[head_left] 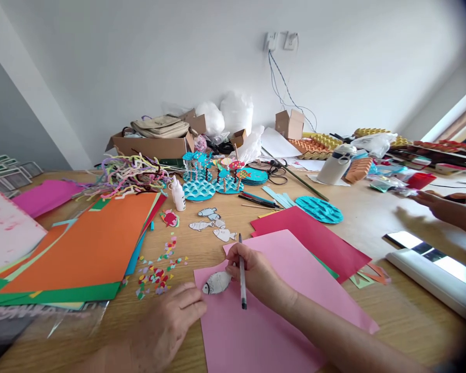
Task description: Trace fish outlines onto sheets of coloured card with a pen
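A grey paper fish cut-out lies on a pink paper sheet near the table's front. My left hand rests flat beside it, fingertips touching the fish's head end. My right hand holds a black pen upright-tilted and touches the fish's tail side. Several more grey fish cut-outs lie on the wooden table just beyond.
A stack of coloured sheets topped by orange lies left, with scattered confetti bits and a glue bottle. Red paper, teal wave discs, boxes and clutter fill the back. Another person's hand reaches in at right.
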Demonstrator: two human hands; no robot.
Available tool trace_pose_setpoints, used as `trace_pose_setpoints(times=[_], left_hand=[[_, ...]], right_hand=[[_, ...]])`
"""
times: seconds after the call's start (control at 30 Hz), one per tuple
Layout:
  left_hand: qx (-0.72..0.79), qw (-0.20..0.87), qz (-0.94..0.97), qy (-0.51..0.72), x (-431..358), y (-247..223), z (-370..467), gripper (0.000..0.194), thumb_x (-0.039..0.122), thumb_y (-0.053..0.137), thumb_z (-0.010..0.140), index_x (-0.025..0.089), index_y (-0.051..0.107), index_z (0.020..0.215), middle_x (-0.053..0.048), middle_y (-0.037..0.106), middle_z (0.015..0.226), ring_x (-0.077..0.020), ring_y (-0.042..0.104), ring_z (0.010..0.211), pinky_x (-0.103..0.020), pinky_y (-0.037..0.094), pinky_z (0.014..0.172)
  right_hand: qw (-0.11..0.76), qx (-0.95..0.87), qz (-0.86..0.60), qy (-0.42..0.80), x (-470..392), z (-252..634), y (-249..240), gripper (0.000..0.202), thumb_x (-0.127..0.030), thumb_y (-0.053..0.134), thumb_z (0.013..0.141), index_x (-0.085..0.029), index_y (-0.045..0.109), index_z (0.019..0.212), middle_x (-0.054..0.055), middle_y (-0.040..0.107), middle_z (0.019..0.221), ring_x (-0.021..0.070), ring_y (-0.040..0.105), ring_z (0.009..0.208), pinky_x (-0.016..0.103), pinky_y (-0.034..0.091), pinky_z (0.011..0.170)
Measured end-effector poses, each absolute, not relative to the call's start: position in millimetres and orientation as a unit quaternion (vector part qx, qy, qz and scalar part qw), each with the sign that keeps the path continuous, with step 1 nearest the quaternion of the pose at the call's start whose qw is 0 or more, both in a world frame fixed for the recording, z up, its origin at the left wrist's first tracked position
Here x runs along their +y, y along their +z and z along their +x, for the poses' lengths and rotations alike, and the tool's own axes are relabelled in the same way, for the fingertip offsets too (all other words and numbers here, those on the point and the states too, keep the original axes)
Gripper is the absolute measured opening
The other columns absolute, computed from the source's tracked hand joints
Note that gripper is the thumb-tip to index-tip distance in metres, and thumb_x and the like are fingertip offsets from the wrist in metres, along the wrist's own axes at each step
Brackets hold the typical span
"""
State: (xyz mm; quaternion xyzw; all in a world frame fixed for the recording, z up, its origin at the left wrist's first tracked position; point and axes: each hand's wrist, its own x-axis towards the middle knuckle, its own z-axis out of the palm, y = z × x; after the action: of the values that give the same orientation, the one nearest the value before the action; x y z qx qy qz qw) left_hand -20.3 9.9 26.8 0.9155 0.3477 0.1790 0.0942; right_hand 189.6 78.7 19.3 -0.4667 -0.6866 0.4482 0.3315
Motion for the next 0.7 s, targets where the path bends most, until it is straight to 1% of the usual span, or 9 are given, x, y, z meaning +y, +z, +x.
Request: trace_pose_setpoints(times=[0.13,0.3,0.47,0.6,0.7], left_hand=[[0.336,0.053,0.926,0.164,11.2,22.6,-17.2,0.044,-0.004,0.034,0.072,0.016,0.059,0.102,-0.005,0.063,0.103,-0.0165,0.056,0.091,-0.025,0.048,0.084],[0.340,0.025,0.927,0.157,14.8,10.9,-17.2,0.040,-0.001,0.038,0.076,0.016,0.057,0.106,-0.005,0.060,0.107,-0.0183,0.053,0.093,-0.029,0.046,0.085],[0.325,-0.039,0.930,0.168,15.9,-0.4,-17.2,0.043,0.000,0.035,0.077,0.012,0.053,0.114,-0.007,0.058,0.112,-0.0192,0.052,0.091,-0.031,0.046,0.081],[0.316,-0.073,0.928,0.182,16.6,-5.6,-17.3,0.041,0.000,0.035,0.077,0.011,0.055,0.112,-0.007,0.059,0.113,-0.0200,0.052,0.089,-0.032,0.045,0.078],[0.313,-0.081,0.926,0.194,16.7,-7.0,-17.6,0.039,0.002,0.035,0.079,0.011,0.056,0.111,-0.006,0.061,0.111,-0.0193,0.053,0.088,-0.031,0.044,0.078]], right_hand=[[0.321,-0.723,-0.479,0.380,77.2,188.8,15.7,0.016,-0.004,0.049,0.067,-0.019,0.045,0.072,-0.005,0.050,0.062,0.0097,0.045,0.055,0.019,0.035,0.051],[0.293,-0.772,-0.471,0.310,73.9,190.1,11.8,0.014,-0.007,0.047,0.071,-0.019,0.045,0.077,-0.002,0.053,0.066,0.0113,0.048,0.057,0.020,0.036,0.053],[0.264,-0.806,-0.459,0.266,75.4,191.7,6.9,0.018,-0.005,0.047,0.070,-0.020,0.045,0.079,0.000,0.056,0.072,0.0120,0.050,0.060,0.020,0.037,0.053],[0.238,-0.820,-0.454,0.254,77.8,191.0,8.2,0.020,-0.003,0.048,0.069,-0.019,0.046,0.080,0.001,0.058,0.072,0.0125,0.052,0.060,0.020,0.037,0.053],[0.215,-0.825,-0.465,0.240,78.4,189.9,10.9,0.020,-0.002,0.049,0.071,-0.019,0.048,0.081,0.003,0.060,0.073,0.0136,0.054,0.061,0.021,0.038,0.055]])
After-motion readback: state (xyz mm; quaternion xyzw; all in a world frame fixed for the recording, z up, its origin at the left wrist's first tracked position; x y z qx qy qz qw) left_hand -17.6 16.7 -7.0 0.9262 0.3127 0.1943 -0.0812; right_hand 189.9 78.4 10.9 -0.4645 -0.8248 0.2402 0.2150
